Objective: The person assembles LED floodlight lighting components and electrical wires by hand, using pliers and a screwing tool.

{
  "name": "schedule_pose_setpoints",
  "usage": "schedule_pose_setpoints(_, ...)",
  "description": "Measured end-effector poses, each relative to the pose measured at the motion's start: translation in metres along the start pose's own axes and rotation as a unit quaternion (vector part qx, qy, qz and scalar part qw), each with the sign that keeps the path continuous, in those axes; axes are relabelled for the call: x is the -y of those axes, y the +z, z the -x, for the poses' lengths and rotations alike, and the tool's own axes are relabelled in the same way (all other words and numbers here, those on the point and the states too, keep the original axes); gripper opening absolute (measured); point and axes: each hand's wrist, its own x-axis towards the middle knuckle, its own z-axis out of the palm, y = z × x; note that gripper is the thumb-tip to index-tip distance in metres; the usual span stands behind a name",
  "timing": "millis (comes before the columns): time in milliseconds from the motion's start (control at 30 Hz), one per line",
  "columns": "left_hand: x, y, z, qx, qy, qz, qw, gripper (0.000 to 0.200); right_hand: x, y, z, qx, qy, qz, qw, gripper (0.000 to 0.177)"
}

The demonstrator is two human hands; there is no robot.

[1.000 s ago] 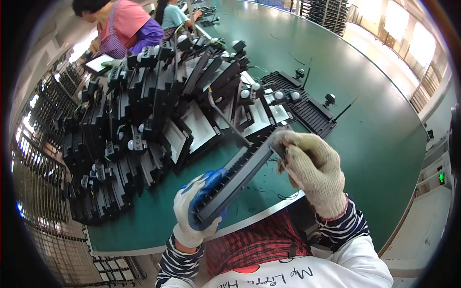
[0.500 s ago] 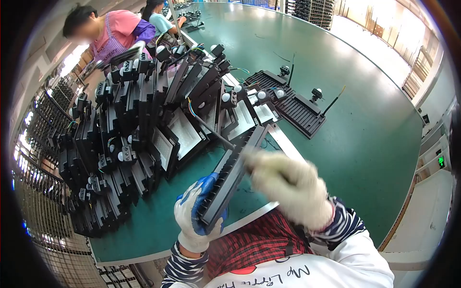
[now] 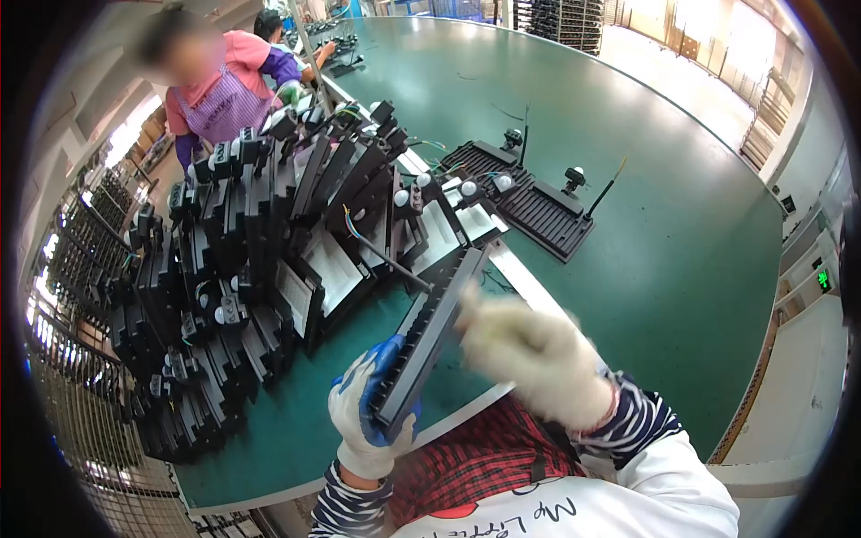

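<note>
My left hand (image 3: 369, 403), in a white glove with blue coating, is wrapped round the lower end of a black floodlight (image 3: 435, 336) with a finned back. The floodlight is tilted on edge, and a cable (image 3: 386, 251) with bare coloured wire ends runs from its far side. Beside its upper end is my right hand (image 3: 538, 359), in a cream knitted glove. Motion smears the right fingers, so what they hold, if anything, cannot be made out.
Many black floodlights with white sensor domes (image 3: 251, 206) stand in a dense stack at the left. Two finned floodlights (image 3: 547, 215) lie flat on the green table (image 3: 664, 269). A metal strip (image 3: 529, 278) crosses the table. A co-worker (image 3: 224, 99) in a checked apron stands behind the stack.
My view has shifted slightly, so the stack and table appear a little to the left. The left hand keeps its hold on the floodlight. The co-worker's posture has changed; the right hand remains blurred.
</note>
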Motion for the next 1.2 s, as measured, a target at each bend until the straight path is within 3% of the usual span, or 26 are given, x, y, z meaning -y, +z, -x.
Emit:
schedule_pose_setpoints(33,-0.001,0.002,0.000,0.001,0.002,-0.001,1.000,0.057,-0.001,0.006,0.006,0.095,-0.067,-0.017,0.993,0.035)
schedule_pose_setpoints(67,-0.003,0.003,0.000,0.003,0.004,-0.001,1.000,0.055,0.020,-0.015,0.006,0.283,-0.037,0.066,0.956,0.038)
schedule_pose_setpoints(100,-0.010,-0.002,-0.001,0.038,0.023,-0.113,0.993,0.050,0.015,-0.017,0.008,0.270,-0.050,-0.008,0.962,0.036)
schedule_pose_setpoints(133,-0.007,-0.004,-0.004,0.046,0.075,-0.122,0.989,0.046,0.006,-0.020,0.010,0.258,-0.064,-0.082,0.961,0.035)
schedule_pose_setpoints(167,-0.003,-0.009,-0.006,0.053,0.123,-0.131,0.982,0.043,-0.007,-0.029,0.008,0.140,-0.021,-0.224,0.964,0.031)
schedule_pose_setpoints(233,0.002,-0.019,-0.003,0.074,0.180,-0.151,0.969,0.034,-0.024,-0.062,-0.007,-0.019,0.066,-0.443,0.894,0.026)
schedule_pose_setpoints(300,-0.001,-0.036,0.000,0.143,0.201,-0.184,0.952,0.031,-0.033,-0.089,-0.025,-0.044,0.129,-0.481,0.866,0.024)
schedule_pose_setpoints(400,-0.006,-0.047,0.002,0.230,0.291,-0.251,0.894,0.034,-0.048,-0.100,-0.033,0.009,0.203,-0.311,0.928,0.028)
schedule_pose_setpoints(467,-0.012,-0.048,0.001,0.282,0.343,-0.235,0.865,0.033,-0.066,-0.085,-0.050,0.086,0.293,-0.261,0.916,0.032)
schedule_pose_setpoints(533,-0.012,-0.046,0.003,0.305,0.387,-0.247,0.834,0.033,-0.047,-0.045,-0.061,0.024,0.407,-0.279,0.869,0.037)
schedule_pose_setpoints(567,-0.013,-0.046,0.003,0.323,0.402,-0.255,0.818,0.033,-0.045,-0.040,-0.062,0.111,0.415,-0.283,0.857,0.039)
schedule_pose_setpoints(600,-0.012,-0.047,0.005,0.335,0.410,-0.259,0.808,0.033,-0.067,-0.030,-0.075,0.134,0.468,-0.186,0.854,0.048)
schedule_pose_setpoints(667,-0.009,-0.049,0.007,0.360,0.427,-0.265,0.786,0.031,-0.085,-0.028,-0.085,0.306,0.410,-0.080,0.855,0.062)
schedule_pose_setpoints(767,0.008,-0.051,0.026,0.346,0.421,-0.308,0.780,0.032,-0.090,-0.012,-0.093,0.276,0.408,-0.046,0.869,0.069)
schedule_pose_setpoints(800,0.014,-0.051,0.033,0.338,0.418,-0.326,0.778,0.032,-0.090,-0.019,-0.091,0.329,0.314,-0.198,0.868,0.062)
schedule_pose_setpoints(833,0.020,-0.054,0.036,0.333,0.422,-0.338,0.772,0.032,-0.098,-0.012,-0.098,0.312,0.226,-0.016,0.923,0.060)
schedule_pose_setpoints(933,0.029,-0.057,0.043,0.342,0.423,-0.361,0.758,0.034,-0.077,-0.005,-0.113,0.334,0.146,0.147,0.919,0.043)
schedule_pose_setpoints(1000,0.034,-0.056,0.045,0.357,0.427,-0.358,0.750,0.036,-0.043,-0.006,-0.111,0.347,0.291,0.067,0.889,0.036)
schedule_pose_setpoints(1067,0.040,-0.056,0.045,0.376,0.429,-0.354,0.741,0.040,-0.051,-0.008,-0.115,0.410,0.196,0.088,0.886,0.047)
schedule_pose_setpoints(1167,0.076,-0.056,0.087,0.397,0.420,-0.371,0.726,0.046,-0.033,0.000,-0.111,0.421,0.176,0.228,0.860,0.052)
schedule_pose_setpoints(1200,0.073,-0.054,0.088,0.417,0.383,-0.353,0.745,0.046,-0.035,0.000,-0.108,0.432,0.035,0.247,0.867,0.045)
